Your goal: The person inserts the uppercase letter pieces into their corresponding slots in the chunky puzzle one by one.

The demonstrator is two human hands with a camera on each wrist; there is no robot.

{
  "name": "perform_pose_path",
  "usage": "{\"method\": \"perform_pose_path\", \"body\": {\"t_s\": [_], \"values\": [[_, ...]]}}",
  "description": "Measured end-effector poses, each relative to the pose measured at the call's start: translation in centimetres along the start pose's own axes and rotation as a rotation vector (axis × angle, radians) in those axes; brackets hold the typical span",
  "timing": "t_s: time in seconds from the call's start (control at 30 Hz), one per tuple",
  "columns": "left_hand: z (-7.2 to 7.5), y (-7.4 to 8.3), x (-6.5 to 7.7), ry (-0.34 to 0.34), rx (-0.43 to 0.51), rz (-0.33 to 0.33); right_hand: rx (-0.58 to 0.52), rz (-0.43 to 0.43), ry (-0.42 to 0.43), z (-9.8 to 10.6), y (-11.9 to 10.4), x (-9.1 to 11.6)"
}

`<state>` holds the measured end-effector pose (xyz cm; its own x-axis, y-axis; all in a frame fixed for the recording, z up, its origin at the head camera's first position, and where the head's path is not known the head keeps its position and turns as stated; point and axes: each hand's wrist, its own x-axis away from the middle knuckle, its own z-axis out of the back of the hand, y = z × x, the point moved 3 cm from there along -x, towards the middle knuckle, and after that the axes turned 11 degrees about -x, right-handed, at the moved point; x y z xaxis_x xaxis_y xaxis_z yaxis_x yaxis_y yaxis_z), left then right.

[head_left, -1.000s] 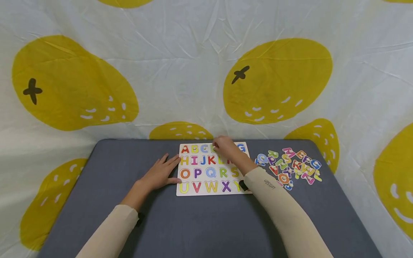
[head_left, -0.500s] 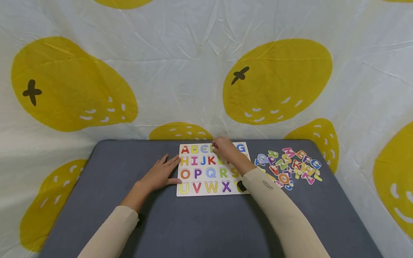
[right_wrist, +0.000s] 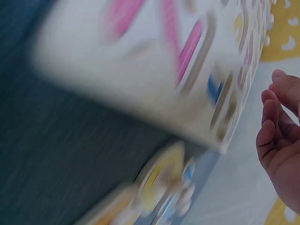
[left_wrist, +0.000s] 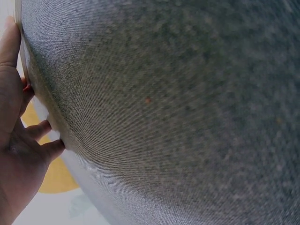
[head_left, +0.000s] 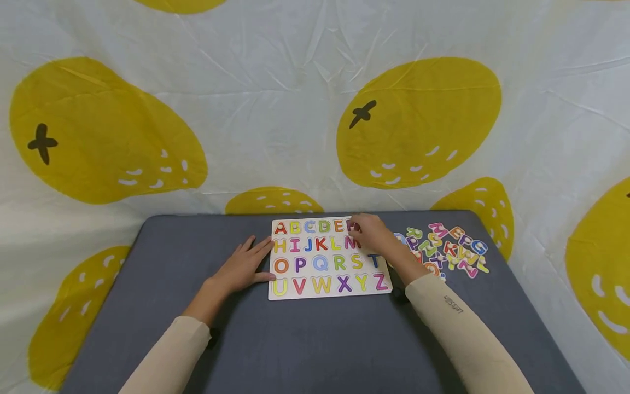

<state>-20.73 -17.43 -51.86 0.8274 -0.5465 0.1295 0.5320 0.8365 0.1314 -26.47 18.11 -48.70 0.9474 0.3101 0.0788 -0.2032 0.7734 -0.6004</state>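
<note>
Currently your right hand [head_left: 373, 232], loosely curled and empty, is over the far right part of the alphabet board [head_left: 310, 268]; your spread left hand [head_left: 241, 268], released, touches its left edge. The board lies on the table [head_left: 315, 339], left of the letter pieces [head_left: 450, 249].

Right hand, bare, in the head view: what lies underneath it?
The white rectangular alphabet board lies under the right hand. At the hand's edge, a purple letter F and a reddish letter M show. The board's upper right corner, and any letters there, are covered.
</note>
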Motion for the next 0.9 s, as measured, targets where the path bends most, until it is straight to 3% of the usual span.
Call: {"method": "perform_pose_path", "body": {"t_s": [0.2, 0.47, 0.67, 0.9], "values": [[-0.2, -0.1, -0.1, -0.007, -0.012, 0.0, 0.001, 0.03, 0.093, 2.8, 3.3, 3.4], [-0.3, 0.0, 0.0, -0.006, -0.01, 0.004, 0.022, 0.018, 0.222, 7.3, 10.2, 7.6], [-0.5, 0.0, 0.0, -0.012, -0.007, 0.004, 0.038, -0.093, 0.349, 10.5, 14.9, 10.1], [-0.3, 0.0, 0.0, 0.002, -0.007, 0.003, 0.041, -0.248, 0.354, 12.1, 19.2, 11.6]]}}
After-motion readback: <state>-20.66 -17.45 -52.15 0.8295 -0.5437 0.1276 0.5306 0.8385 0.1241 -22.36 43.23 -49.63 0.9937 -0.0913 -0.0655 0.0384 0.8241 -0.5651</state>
